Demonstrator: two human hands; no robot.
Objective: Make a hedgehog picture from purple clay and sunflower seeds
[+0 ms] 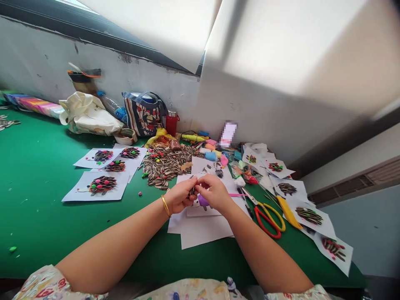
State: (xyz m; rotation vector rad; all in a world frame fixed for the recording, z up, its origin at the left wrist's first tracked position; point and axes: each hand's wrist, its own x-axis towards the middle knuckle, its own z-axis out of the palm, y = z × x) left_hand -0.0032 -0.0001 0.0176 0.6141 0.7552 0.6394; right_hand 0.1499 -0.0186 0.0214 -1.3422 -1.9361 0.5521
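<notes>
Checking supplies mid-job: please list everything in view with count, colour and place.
Table: one, green, underneath.
Wall: one, whitish, behind.
Loose seeds: uncountable, striped, table centre.
Seed pictures: at least nine, mainly dark, both sides.
Work sheets: several, white, near centre.
Purple shape: one, purple, on work sheets.
Scissors: one pair, red-and-yellow handles, right.
Yellow tool: one, yellow, right of scissors.
Craft pieces: many, mixed colours, beyond work sheets.
White bag: one, white, back left.
Patterned bag: one, multicoloured, by wall.
Bottle: one, clear and blue, between bags.
Container: one, red, right of patterned bag.
Blurred screen: one, pale, by wall.
Bracelet: one, gold, left wrist.
Left hand: one, bare, centre, holding seeds.
Right hand: one, bare, centre, beside left hand.
</notes>
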